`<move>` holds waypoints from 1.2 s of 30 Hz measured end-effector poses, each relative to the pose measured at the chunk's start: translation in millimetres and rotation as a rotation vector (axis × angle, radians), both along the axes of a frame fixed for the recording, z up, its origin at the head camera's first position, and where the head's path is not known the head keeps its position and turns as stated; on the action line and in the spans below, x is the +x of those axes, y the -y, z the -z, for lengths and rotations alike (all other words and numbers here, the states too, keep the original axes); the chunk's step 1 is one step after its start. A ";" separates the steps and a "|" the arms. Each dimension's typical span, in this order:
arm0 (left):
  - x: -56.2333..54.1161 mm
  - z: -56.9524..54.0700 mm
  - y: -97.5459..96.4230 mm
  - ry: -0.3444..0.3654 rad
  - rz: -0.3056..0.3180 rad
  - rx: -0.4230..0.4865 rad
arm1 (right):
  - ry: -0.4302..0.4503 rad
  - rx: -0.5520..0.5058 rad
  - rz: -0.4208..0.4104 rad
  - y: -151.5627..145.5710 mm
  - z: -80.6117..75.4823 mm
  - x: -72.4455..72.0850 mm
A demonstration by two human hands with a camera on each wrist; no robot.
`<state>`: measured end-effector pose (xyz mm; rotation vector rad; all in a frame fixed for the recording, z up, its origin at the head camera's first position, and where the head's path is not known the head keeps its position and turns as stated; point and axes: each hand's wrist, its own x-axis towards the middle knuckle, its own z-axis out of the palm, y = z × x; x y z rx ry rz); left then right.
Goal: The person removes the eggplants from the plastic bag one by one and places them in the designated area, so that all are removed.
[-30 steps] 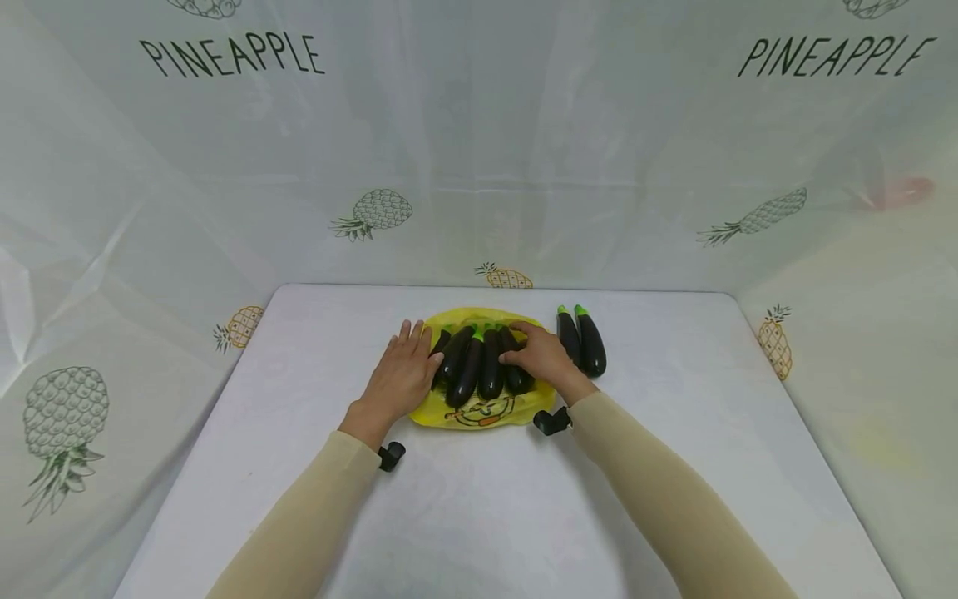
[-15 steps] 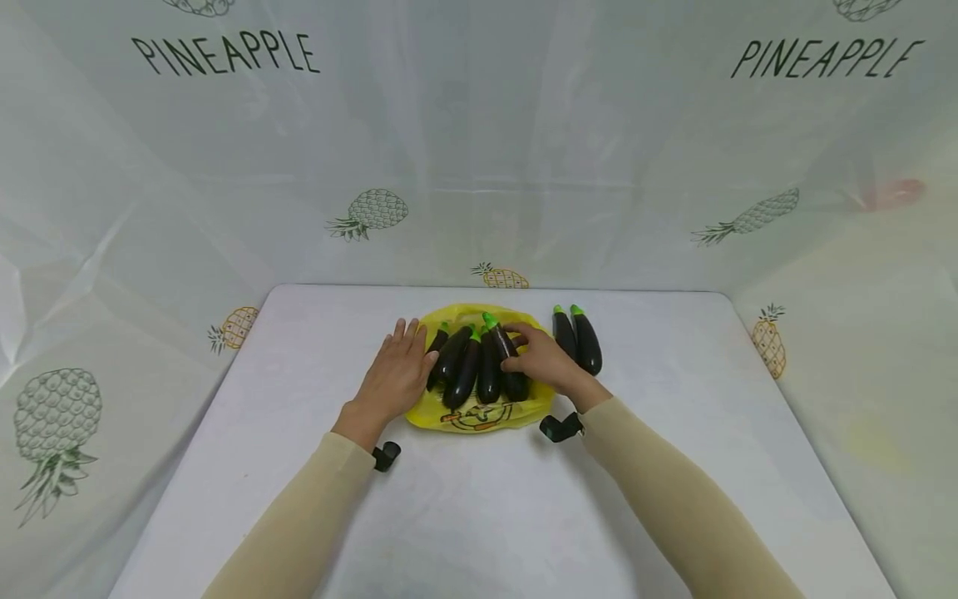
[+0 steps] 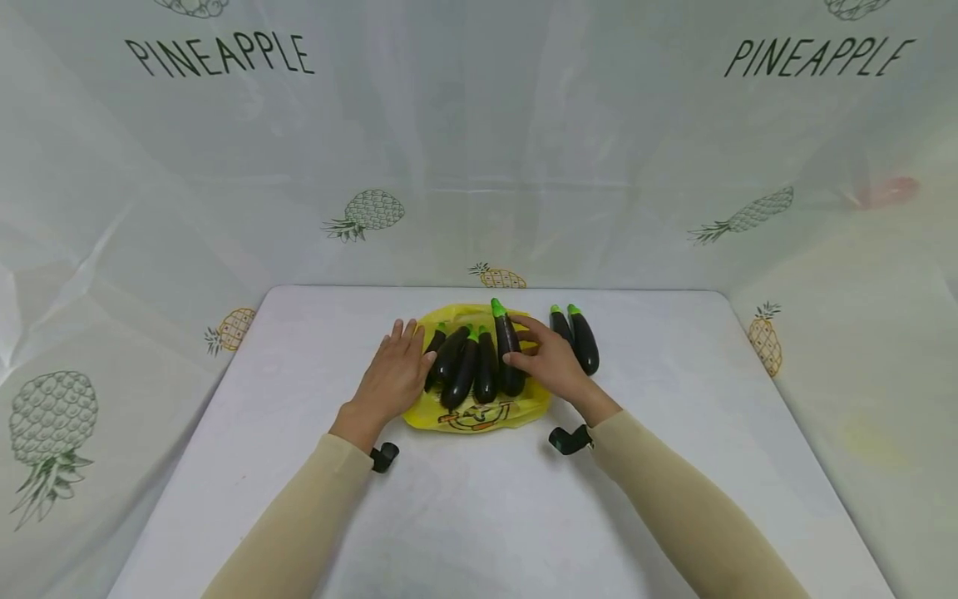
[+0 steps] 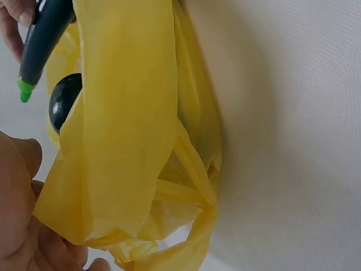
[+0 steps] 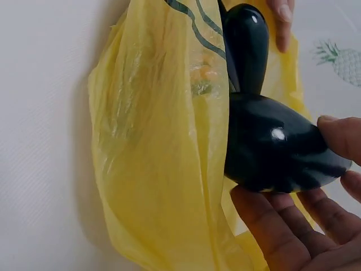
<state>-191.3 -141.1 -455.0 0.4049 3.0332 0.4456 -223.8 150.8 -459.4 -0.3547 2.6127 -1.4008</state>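
A yellow plastic bag (image 3: 534, 406) lies on the table with several dark eggplants (image 3: 461, 372) side by side on it. My right hand (image 3: 552, 359) grips the rightmost eggplant (image 3: 509, 358), its green stem end tipped up and away from the others. In the right wrist view, thumb and fingers pinch that eggplant (image 5: 273, 144) from both sides, and the bag edge overlaps its end. My left hand (image 3: 391, 370) rests on the bag's left edge, fingers straight. Beside the bag edge in the left wrist view is the left hand (image 4: 20, 212).
Two more eggplants (image 3: 584, 341) lie together on the white table (image 3: 464, 516), just right of the bag and partly behind the right hand. A pineapple-print plastic sheet (image 3: 449, 125) hangs behind the table and along its sides.
My right hand has taken hold of the rightmost eggplant and lifted its stem end, drawing it slightly apart from the others. The left hand stays at the bag's left edge.
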 end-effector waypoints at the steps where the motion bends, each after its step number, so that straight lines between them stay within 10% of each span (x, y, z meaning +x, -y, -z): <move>1: 0.2 -0.3 -0.2 0.002 -0.001 -0.002 | -0.007 -0.004 0.005 -0.6 0.1 0.4; 36: 0.6 0.9 2.6 -0.032 0.025 -0.107 | -0.032 -0.081 0.069 -25.4 -16.9 8.6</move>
